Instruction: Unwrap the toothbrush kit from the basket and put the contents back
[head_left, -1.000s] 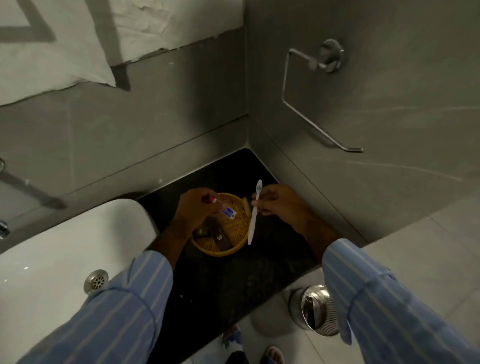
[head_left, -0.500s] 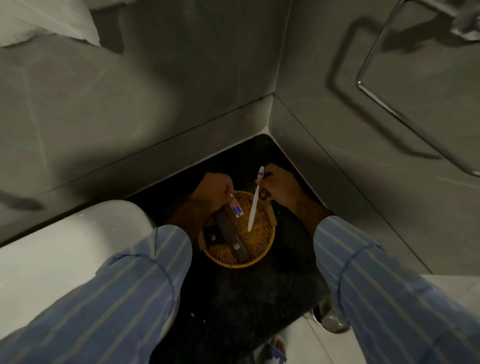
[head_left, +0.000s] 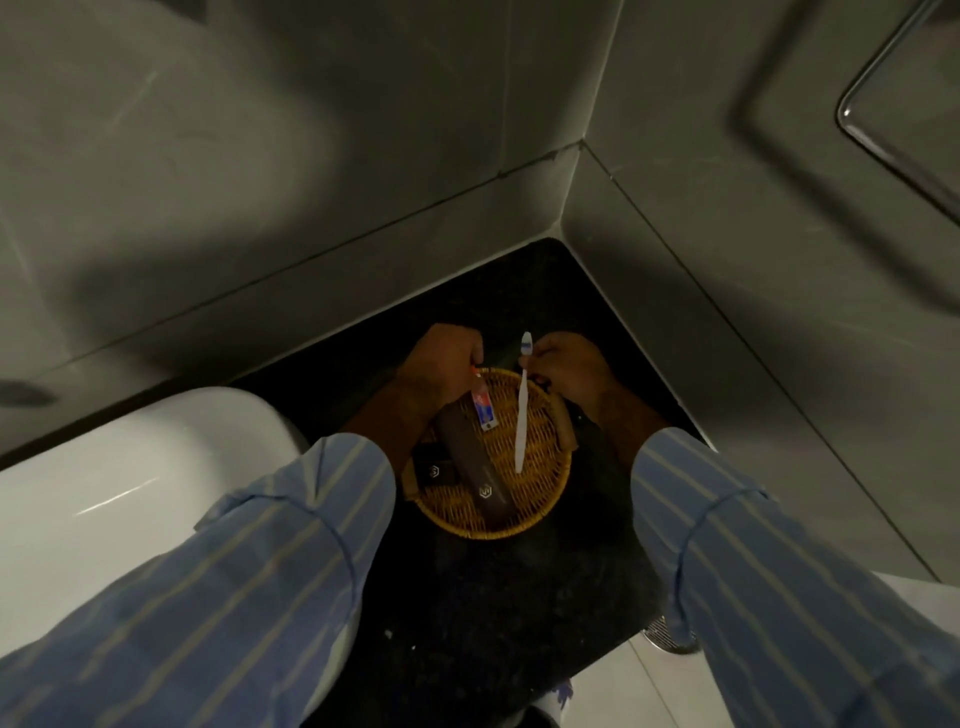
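Observation:
A round wicker basket (head_left: 540, 512) stands on the black counter in the corner. My left hand (head_left: 439, 371) pinches the red-capped end of a small toothpaste tube (head_left: 483, 410), which hangs down over the basket. My right hand (head_left: 563, 371) grips a white toothbrush (head_left: 522, 415) near its head, and the handle points down into the basket. Two dark brown packets (head_left: 475, 467) lie inside the basket, under the tube.
A white sink (head_left: 104, 467) sits at the left, close to my left sleeve. Grey tiled walls meet just behind the basket. A chrome towel rail (head_left: 893, 140) juts from the right wall. A metal bin lid (head_left: 670, 642) shows on the floor at lower right.
Both hands have dropped towards the basket's far rim, bringing the tube and the toothbrush over it. The camera has tilted down and moved closer to the corner.

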